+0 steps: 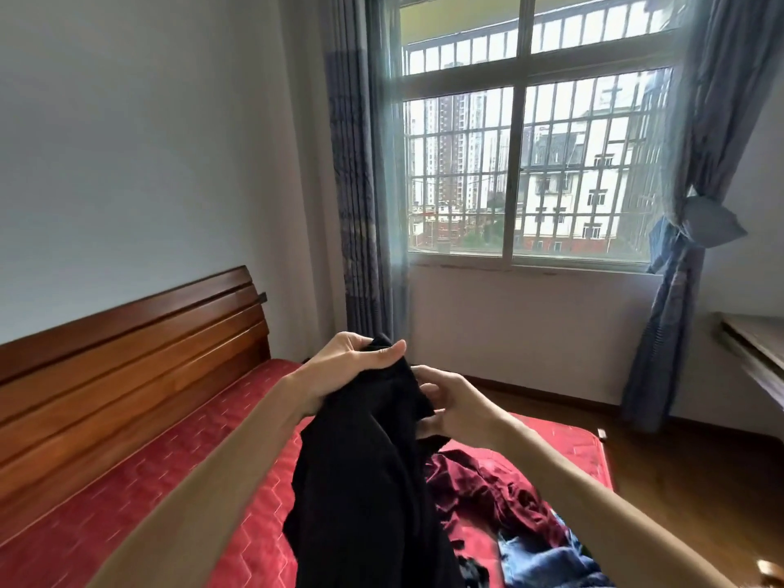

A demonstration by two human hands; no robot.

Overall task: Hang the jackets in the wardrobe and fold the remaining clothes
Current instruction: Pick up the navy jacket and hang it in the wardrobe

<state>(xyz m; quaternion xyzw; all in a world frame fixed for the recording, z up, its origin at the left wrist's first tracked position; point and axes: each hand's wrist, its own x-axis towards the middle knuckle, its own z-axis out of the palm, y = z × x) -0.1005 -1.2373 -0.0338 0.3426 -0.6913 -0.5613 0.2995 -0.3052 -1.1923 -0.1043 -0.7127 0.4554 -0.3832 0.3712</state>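
Both my left hand [339, 371] and my right hand [460, 411] grip one black garment [360, 481], fingers [388, 350] curled into its upper edge, the cloth hanging below them over the bed [148, 481]. Below my right hand lie two more items: one maroon garment [488, 490] and one blue garment [547, 560].

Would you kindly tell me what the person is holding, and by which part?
A black garment, held by both hands: the left hand grips its bunched top end, the right hand pinches the fabric edge just below; the rest hangs down.
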